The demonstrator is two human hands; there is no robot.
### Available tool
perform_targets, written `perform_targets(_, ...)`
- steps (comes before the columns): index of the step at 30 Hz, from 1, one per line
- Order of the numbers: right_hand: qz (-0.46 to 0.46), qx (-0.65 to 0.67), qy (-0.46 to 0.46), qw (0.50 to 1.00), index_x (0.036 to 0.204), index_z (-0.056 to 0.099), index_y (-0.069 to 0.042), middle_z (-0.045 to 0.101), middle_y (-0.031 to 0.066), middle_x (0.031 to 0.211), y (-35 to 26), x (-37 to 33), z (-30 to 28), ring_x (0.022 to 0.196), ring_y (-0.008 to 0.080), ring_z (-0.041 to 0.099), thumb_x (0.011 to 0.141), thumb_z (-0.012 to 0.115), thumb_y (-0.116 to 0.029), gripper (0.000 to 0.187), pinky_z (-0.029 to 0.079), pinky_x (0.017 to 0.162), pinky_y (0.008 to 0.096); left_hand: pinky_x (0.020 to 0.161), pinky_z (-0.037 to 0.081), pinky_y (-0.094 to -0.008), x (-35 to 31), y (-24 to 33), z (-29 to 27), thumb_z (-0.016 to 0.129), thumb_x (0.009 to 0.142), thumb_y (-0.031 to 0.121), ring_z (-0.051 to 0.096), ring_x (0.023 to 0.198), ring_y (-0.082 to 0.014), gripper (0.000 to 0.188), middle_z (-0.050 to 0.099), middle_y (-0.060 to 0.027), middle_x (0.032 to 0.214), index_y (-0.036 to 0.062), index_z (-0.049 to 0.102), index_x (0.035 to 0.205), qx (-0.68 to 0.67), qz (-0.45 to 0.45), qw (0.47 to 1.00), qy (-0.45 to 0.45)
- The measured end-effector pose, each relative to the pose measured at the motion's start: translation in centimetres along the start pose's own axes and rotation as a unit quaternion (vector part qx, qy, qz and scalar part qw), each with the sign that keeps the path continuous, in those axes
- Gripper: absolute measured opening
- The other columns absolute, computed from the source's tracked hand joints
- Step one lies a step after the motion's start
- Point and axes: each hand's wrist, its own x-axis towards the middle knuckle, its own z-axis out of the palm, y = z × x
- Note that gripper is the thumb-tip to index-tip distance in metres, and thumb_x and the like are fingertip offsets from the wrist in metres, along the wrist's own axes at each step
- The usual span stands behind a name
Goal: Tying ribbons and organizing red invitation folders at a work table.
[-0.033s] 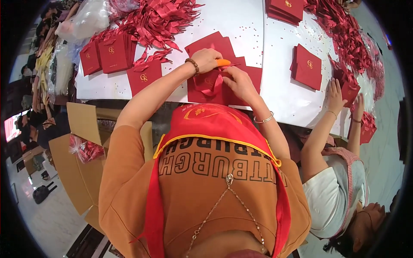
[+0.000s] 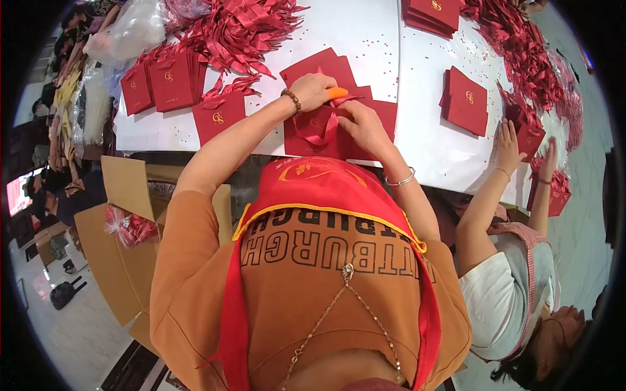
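On the white counter [image 2: 424, 117], the red paper bag [image 2: 300, 144] lies flat before me; I judge it light, stiff and easily creased, best held by its edges. Over it my left fingers [image 2: 326, 81] curl and my right fingers [image 2: 352, 109] bend; whether either pinch, I cannot tell. The ribbon [image 2: 317, 137] looks soft, slippery. An orange object [image 2: 337, 93] touches my left fingers.

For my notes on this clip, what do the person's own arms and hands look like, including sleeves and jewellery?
The sleeves are short and orange-brown. The left hand has a brown beaded bracelet at its wrist; the right hand has a silver-coloured bangle. No gloves show on either.
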Motion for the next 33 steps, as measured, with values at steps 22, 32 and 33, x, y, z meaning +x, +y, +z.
perform_targets(22, -0.030, -0.106, 0.210, 0.971, 0.099, 0.058, -0.003, 0.058, 0.0145, 0.097, -1.2, 1.2, 0.2, 0.092, 0.0277, 0.054, 0.072, 0.070, -0.021, 0.035, 0.043, 0.076, 0.0371, 0.060, 0.052, -0.0275, -6.3, -0.6, -1.0, 0.061, 0.082, 0.010, 0.061, 0.072, -0.0155, 0.027, 0.061, -0.0093, 0.089, -0.0023, 0.053, 0.105, -0.509, -0.063, 0.840, 0.179)
perform_targets(32, 0.054, 0.248, 0.002, 0.967, 0.119, 0.046, -0.005, 0.059, 0.0097, 0.096, -5.6, 4.7, 5.0, 0.082, 0.0158, 0.057, 0.084, 0.059, -0.020, 0.040, 0.045, 0.076, 0.0288, 0.077, 0.048, -0.0246, -13.8, -4.5, -3.7, 0.064, 0.075, -0.004, 0.055, 0.094, -0.0140, 0.046, 0.055, -0.0072, 0.105, 0.0052, 0.046, 0.117, -0.414, -0.056, 0.823, 0.386)
perform_targets(33, 0.031, 0.284, 0.009, 0.958, 0.122, 0.043, -0.006, 0.059, 0.0109, 0.094, -6.0, 4.8, 5.5, 0.079, 0.0148, 0.056, 0.085, 0.057, -0.022, 0.043, 0.045, 0.072, 0.0293, 0.079, 0.047, -0.0236, -14.7, -6.5, -4.7, 0.064, 0.075, -0.004, 0.054, 0.097, -0.0134, 0.048, 0.054, -0.0067, 0.106, 0.0061, 0.046, 0.118, -0.365, -0.060, 0.827, 0.423)
